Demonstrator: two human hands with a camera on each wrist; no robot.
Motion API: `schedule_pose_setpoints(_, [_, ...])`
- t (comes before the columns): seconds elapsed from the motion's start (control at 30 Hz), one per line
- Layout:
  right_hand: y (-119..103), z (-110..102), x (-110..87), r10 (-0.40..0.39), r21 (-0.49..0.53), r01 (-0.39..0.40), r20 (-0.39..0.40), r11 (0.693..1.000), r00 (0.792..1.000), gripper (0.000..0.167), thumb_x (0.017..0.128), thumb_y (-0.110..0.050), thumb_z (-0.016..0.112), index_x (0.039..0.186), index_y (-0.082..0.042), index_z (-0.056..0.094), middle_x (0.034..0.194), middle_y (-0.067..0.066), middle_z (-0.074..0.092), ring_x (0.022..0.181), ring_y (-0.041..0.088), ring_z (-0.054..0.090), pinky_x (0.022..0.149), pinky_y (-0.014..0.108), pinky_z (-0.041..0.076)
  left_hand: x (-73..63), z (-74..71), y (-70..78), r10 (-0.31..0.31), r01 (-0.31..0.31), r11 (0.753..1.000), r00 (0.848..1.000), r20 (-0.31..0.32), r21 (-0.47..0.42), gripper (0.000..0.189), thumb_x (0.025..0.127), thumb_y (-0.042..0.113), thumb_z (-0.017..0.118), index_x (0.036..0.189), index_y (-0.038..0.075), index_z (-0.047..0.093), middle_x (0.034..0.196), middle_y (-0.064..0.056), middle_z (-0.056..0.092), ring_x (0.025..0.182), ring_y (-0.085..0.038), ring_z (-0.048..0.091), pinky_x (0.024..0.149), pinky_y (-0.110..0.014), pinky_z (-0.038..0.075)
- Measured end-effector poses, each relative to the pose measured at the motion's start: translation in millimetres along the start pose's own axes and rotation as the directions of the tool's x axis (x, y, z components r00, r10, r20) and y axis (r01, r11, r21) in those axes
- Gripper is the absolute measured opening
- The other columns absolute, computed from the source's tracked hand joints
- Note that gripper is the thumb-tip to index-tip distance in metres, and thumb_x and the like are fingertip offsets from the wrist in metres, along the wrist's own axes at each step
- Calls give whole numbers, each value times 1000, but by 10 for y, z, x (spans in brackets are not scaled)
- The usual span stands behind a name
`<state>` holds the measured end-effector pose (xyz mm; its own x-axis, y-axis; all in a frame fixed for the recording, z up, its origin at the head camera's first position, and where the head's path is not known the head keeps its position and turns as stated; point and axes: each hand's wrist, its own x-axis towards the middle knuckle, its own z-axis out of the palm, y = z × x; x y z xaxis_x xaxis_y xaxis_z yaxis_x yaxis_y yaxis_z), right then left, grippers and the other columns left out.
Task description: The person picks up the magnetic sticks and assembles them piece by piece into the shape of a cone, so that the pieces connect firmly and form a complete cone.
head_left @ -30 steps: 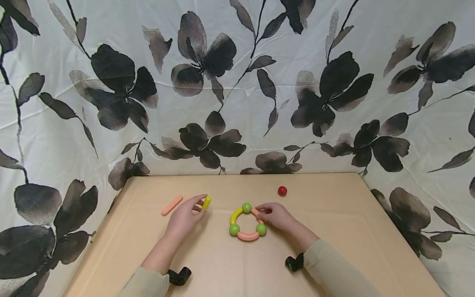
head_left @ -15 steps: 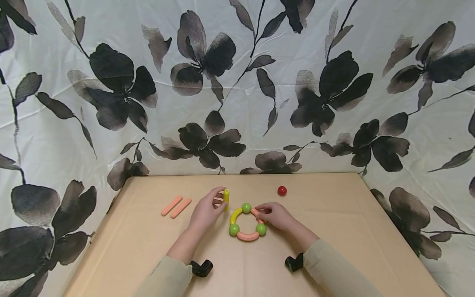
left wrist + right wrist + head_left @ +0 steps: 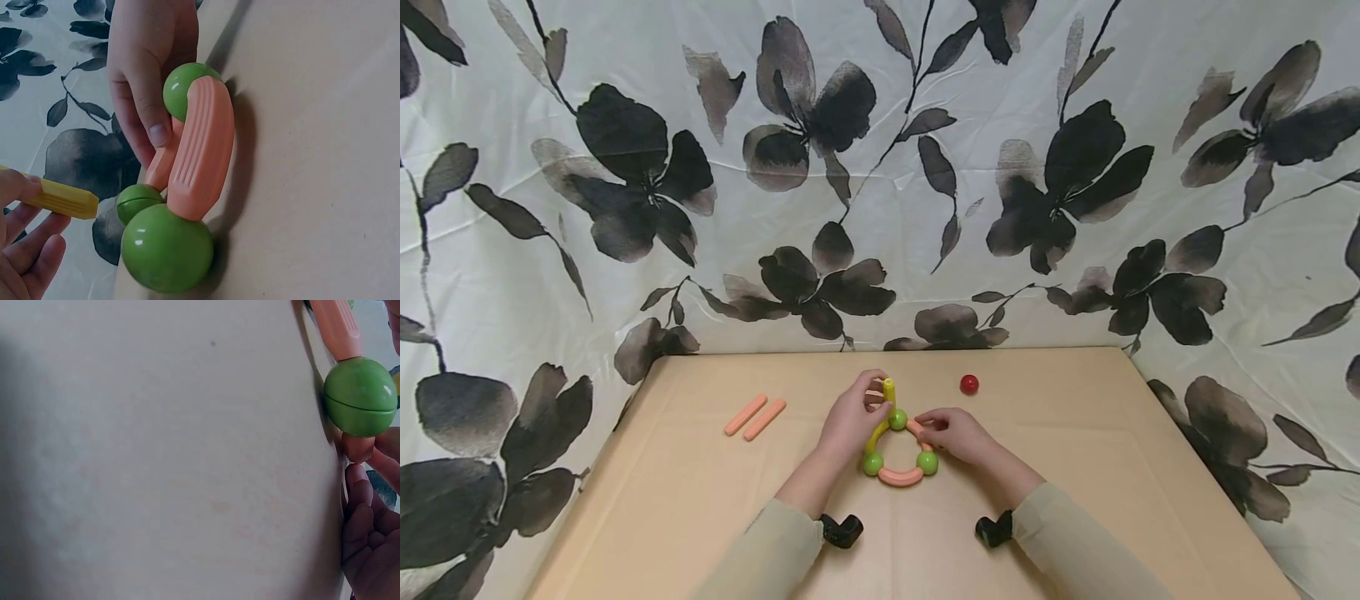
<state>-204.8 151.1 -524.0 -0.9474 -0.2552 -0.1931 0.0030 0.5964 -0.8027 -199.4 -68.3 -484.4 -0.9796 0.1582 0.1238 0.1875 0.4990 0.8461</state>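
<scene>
A ring of green balls joined by curved bars lies on the table: a yellow curved bar [image 3: 877, 435] at its left, a pink curved bar [image 3: 900, 477] at the near side, another pink curved bar [image 3: 914, 427] at the right. My left hand [image 3: 850, 421] pinches a yellow stick [image 3: 889, 390] upright, just over the far green ball [image 3: 898, 420] in the head view. The left wrist view shows this yellow stick [image 3: 69, 200] between thumb and fingers. My right hand [image 3: 961, 435] pinches the right pink bar, beside the near-right green ball [image 3: 360, 397].
Two pink straight sticks, one of them the outer pink stick [image 3: 746, 415], lie at the left of the table [image 3: 700, 508]. Towards the back right sits a red ball [image 3: 969, 384]. A floral cloth [image 3: 940, 250] hangs behind the table.
My left hand has carried the yellow stick rightward from near the pink sticks to the ring's far green ball, and the stick has turned upright. My right hand stays in place on the ring.
</scene>
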Motion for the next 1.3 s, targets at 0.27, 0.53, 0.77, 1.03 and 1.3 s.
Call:
schedule_pose_setpoints(0.27, [23, 0, 14, -10, -3, 10, -3, 1000, 1000, 31, 88, -24, 76, 117, -12, 73, 90, -1, 66, 79, 15, 56, 68, 27, 47, 44, 93, 22, 33, -33, 999, 999, 16, 38, 39, 92, 14, 72, 125, 26, 55, 113, 0, 66, 101, -19, 66, 85, -40, 54])
schedule_pose_setpoints(0.53, [-5, 14, 19, -35, -3, 35, -12, 999, 999, 29, 89, -20, 75, 116, -11, 73, 89, -1, 66, 79, 14, 57, 69, 29, 49, 65, 137, 3, 59, -61, 995, 998, 26, 75, 33, 92, 15, 71, 121, 24, 58, 112, 3, 67, 102, -18, 65, 87, -35, 53])
schedule_pose_setpoints(0.77, [-6, 1, 5, -34, -2, 34, -12, 999, 999, 28, 89, -20, 75, 115, -10, 73, 90, -1, 67, 79, 15, 57, 69, 29, 48, 62, 123, 27, 76, -78, 995, 997, 33, 63, 35, 92, 17, 71, 125, 20, 58, 110, 3, 66, 104, -16, 63, 90, -37, 52])
schedule_pose_setpoints(1.03, [8, 6, 11, -35, -5, 35, -13, 999, 999, 29, 89, -20, 75, 115, -10, 73, 91, -1, 67, 81, 15, 57, 70, 29, 48, 53, 42, 60, 110, -112, 985, 994, 18, 131, 40, 93, 23, 71, 131, 19, 59, 113, 2, 65, 104, -14, 62, 90, -34, 51])
schedule_pose_setpoints(1.3, [10, 11, 12, -25, -19, 25, -17, 1000, 1000, 30, 88, -21, 76, 116, -12, 73, 90, -1, 66, 82, 16, 56, 70, 29, 49, -1, -112, -5, 110, -105, 978, 994, -17, 182, 40, 92, 23, 72, 130, 19, 62, 113, 0, 67, 104, -16, 62, 91, -37, 51])
